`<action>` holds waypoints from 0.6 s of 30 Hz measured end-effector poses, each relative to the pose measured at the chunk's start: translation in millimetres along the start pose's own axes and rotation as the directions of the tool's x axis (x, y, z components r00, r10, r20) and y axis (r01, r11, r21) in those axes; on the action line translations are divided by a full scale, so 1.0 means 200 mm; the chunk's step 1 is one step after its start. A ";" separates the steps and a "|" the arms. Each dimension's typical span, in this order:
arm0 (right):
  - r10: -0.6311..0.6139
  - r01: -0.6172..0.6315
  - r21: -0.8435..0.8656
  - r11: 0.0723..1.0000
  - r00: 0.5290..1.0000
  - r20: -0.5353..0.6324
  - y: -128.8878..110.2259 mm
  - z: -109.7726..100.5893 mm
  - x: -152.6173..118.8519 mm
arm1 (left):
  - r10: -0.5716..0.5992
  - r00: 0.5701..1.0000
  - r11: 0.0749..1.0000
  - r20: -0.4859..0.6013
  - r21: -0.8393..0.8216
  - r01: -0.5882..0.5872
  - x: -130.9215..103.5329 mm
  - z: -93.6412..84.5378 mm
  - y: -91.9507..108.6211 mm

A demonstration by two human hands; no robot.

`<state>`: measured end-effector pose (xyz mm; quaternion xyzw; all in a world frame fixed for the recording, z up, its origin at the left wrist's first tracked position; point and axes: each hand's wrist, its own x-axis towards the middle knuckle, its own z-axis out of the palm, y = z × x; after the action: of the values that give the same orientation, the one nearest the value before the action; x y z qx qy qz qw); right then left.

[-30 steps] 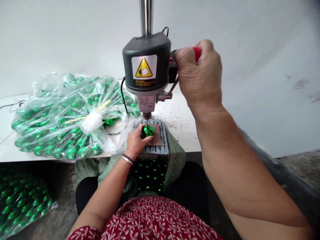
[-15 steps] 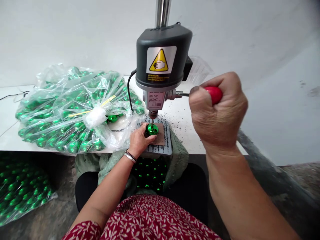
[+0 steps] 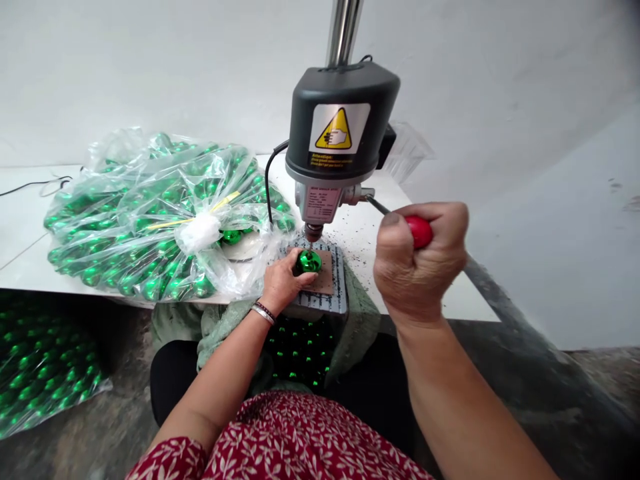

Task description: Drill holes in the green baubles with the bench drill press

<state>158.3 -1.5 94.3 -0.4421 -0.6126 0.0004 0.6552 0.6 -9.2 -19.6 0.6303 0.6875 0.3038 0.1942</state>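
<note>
My half-curled left hand (image 3: 283,283) pinches a ball (image 3: 310,261) near the worktop's (image 3: 23,223) front edge; my right hand (image 3: 420,267) clenches the knob (image 3: 420,231).

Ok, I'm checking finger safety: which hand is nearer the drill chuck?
Left. The left hand holds the green ball just below the drill chuck; the right hand is farther away, off to the right, gripping the red knob.

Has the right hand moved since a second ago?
Yes, downward: the right hand was beside the dark drill housing and is now below its lower edge.
</note>
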 end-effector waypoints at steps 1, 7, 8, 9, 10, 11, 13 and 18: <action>-0.014 0.014 0.006 1.000 1.000 -0.009 0.01 0.00 -0.01 | -0.002 1.000 1.000 0.001 -0.004 0.002 0.00 0.00 0.00; -0.056 0.057 0.021 0.998 0.998 -0.040 0.07 0.02 -0.10 | -0.024 1.000 1.000 -0.007 -0.001 0.024 0.00 0.00 0.00; -0.068 0.069 0.020 0.997 0.997 -0.040 0.08 0.02 -0.13 | -0.024 1.000 1.000 -0.008 0.003 0.024 0.00 0.00 0.00; -0.080 0.080 0.021 0.997 0.996 -0.040 0.10 0.02 -0.15 | -0.022 1.000 1.000 -0.010 0.005 0.022 0.00 0.00 0.00; -0.087 0.088 0.027 0.996 0.995 -0.045 0.10 0.02 -0.16 | -0.020 1.000 1.000 -0.010 0.006 0.020 0.00 0.00 0.00; -0.090 0.092 0.039 0.995 0.995 -0.053 0.11 0.03 -0.17 | -0.016 1.000 1.000 -0.010 0.002 0.016 0.00 0.00 0.00; -0.084 0.089 0.070 0.994 0.994 -0.076 0.09 0.03 -0.13 | -0.007 1.000 1.000 -0.011 -0.022 0.007 0.01 0.00 0.00; 0.057 -0.062 0.150 0.987 0.998 0.038 -0.04 0.07 0.19 | -0.031 0.998 0.978 -0.057 -0.209 0.018 0.02 0.03 -0.01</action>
<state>151.9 22.1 128.3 -0.4094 -0.6083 0.0740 0.6759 2.7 -3.8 -24.1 0.5885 0.6652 0.3906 0.2423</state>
